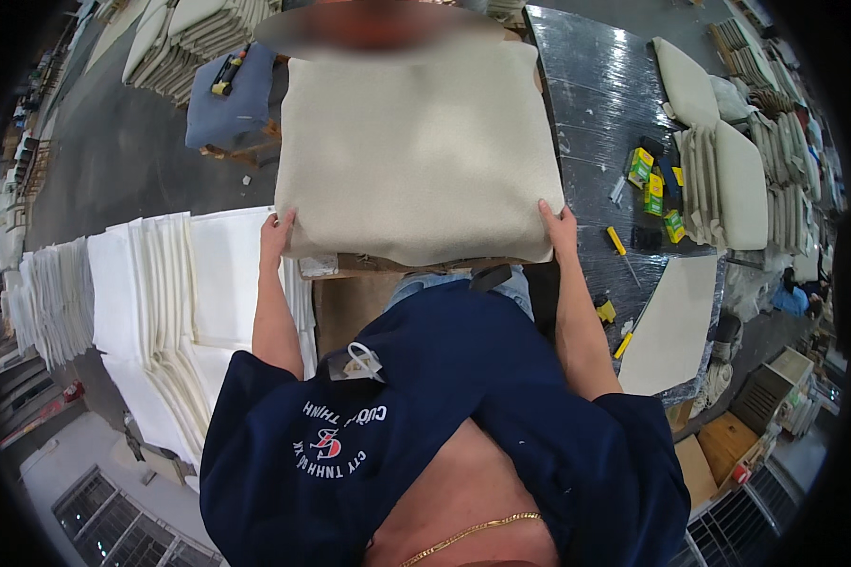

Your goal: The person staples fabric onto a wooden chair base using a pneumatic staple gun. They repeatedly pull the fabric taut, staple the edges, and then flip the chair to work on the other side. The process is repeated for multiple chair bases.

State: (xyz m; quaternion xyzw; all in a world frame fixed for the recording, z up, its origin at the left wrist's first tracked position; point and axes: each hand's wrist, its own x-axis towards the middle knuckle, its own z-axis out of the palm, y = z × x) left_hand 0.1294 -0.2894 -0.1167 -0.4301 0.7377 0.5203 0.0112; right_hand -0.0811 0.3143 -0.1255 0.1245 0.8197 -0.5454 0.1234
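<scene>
A large cream fabric-covered seat pad (416,142) lies in front of me, its surface softly rumpled and its near edge slightly wavy. At its near left corner my left hand (275,233) is closed, thumb on top and fingers curled below. The near right corner is pinched the same way by my right hand (560,230). Most fingers of both hands are hidden under the edge. A strip of wooden support (388,266) shows beneath the pad's near side.
White padding sheets (227,283) are stacked at left. On the right, a plastic-wrapped table (586,104) holds yellow-handled tools (616,241), small green-yellow boxes (652,196), a cut cream piece (676,321) and stacked pads (742,184). A blue stool (222,109) carries a power tool (229,71).
</scene>
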